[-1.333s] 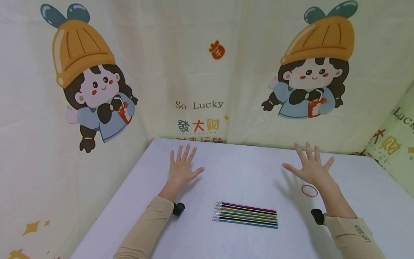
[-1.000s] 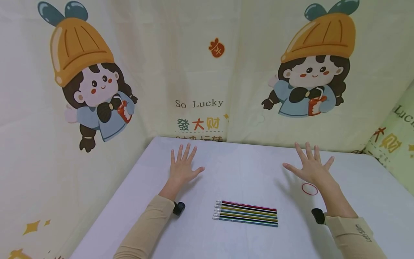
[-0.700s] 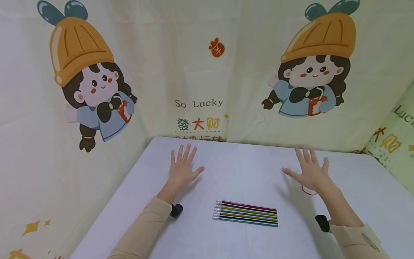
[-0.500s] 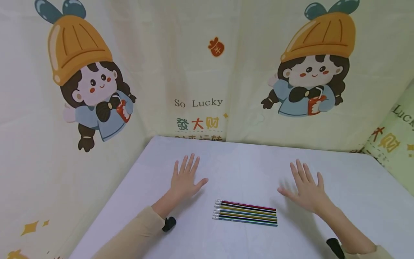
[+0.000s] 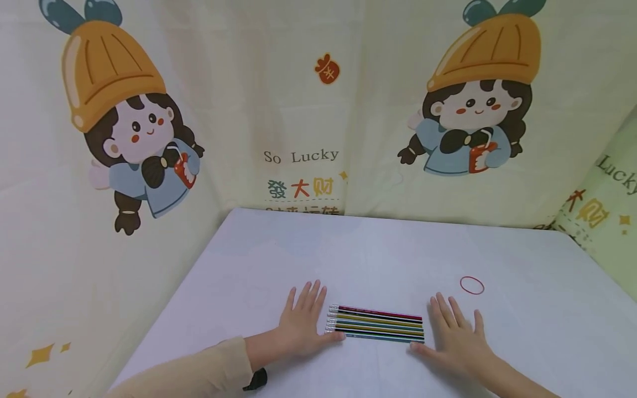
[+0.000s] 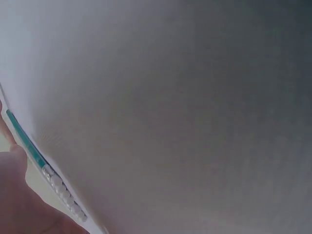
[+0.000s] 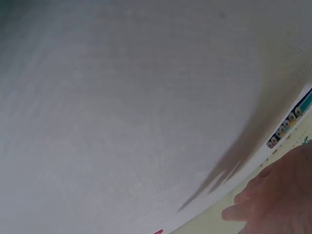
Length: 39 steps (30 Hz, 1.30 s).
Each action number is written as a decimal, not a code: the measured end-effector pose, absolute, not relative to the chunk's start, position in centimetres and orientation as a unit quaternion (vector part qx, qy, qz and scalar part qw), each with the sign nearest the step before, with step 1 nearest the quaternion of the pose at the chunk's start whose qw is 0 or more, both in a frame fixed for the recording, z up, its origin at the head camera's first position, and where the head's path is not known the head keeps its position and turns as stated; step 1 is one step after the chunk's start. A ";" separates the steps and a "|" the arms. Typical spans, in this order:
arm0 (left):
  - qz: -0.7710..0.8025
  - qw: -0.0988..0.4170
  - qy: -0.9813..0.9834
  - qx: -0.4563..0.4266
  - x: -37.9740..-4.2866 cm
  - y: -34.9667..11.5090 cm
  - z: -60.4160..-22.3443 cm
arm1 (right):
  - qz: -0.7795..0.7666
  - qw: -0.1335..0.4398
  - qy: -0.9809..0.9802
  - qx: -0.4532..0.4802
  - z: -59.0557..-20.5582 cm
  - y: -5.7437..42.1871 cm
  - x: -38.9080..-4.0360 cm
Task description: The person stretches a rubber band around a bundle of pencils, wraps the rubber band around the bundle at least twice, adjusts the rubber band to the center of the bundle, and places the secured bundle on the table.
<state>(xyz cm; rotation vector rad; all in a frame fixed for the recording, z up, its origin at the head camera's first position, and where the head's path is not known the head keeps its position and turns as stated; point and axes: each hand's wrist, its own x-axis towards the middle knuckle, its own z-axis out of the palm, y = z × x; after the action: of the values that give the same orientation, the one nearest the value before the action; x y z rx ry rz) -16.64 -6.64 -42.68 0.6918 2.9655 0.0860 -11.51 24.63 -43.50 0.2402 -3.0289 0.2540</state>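
Left hand (image 5: pixel 304 327) is pulling back from beyond the pencil row (image 5: pixel 376 323), now sitting beside its eraser ends, thumb overlapping the row's near corner in head view; contact unclear. Right hand (image 5: pixel 460 340) is coming back too, now sitting beside the row's opposite ends, thumb tip by that near corner. Fingers on both are spreading less. Red ring (image 5: pixel 460 284) is showing whole again, beyond the row and off its right end. Left sleeve (image 5: pixel 199 370) is swinging lower, more crosswise, left of the row. Right sleeve is dropping out of head view.
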 end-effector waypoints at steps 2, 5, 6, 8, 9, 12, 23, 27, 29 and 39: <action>0.023 0.057 0.972 0.227 -16.4 -6.4 -42.8 | 0.082 0.043 -0.992 0.081 -43.7 24.4 -11.4; 0.019 0.075 0.971 0.226 -16.2 -6.1 -42.9 | 0.087 0.032 -0.992 0.083 -44.0 24.0 -11.4; 0.015 0.079 0.971 0.226 -16.1 -6.0 -42.9 | 0.090 0.027 -0.992 0.084 -44.2 23.9 -11.4; 0.008 0.084 0.971 0.225 -16.0 -5.8 -43.0 | 0.093 0.017 -0.992 0.085 -44.4 23.8 -11.3; 0.003 0.085 0.971 0.224 -16.0 -5.7 -43.1 | 0.096 0.011 -0.992 0.085 -44.5 23.7 -11.3; -0.008 0.085 0.971 0.222 -16.0 -5.5 -43.3 | 0.097 0.002 -0.992 0.084 -44.8 23.6 -11.3; -0.040 0.077 0.974 0.211 -16.0 -4.4 -43.9 | 0.106 -0.034 -0.991 0.070 -44.8 22.5 -11.5; -0.055 0.063 0.973 0.215 -16.4 -4.3 -44.7 | 0.103 -0.029 -0.992 0.067 -44.7 22.3 -11.5; -0.054 0.063 0.973 0.216 -16.3 -4.3 -44.6 | 0.101 -0.025 -0.992 0.067 -44.7 22.2 -11.4; -0.013 0.080 0.973 0.217 -16.2 -4.9 -43.3 | 0.101 -0.011 -0.993 0.068 -44.3 22.5 -11.7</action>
<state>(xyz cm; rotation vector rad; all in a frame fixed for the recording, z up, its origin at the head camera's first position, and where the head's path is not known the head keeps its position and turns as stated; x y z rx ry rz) -16.16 -4.93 -43.31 0.6500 2.9086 -0.0384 -11.67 22.49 -44.34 0.2150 -3.1407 0.3186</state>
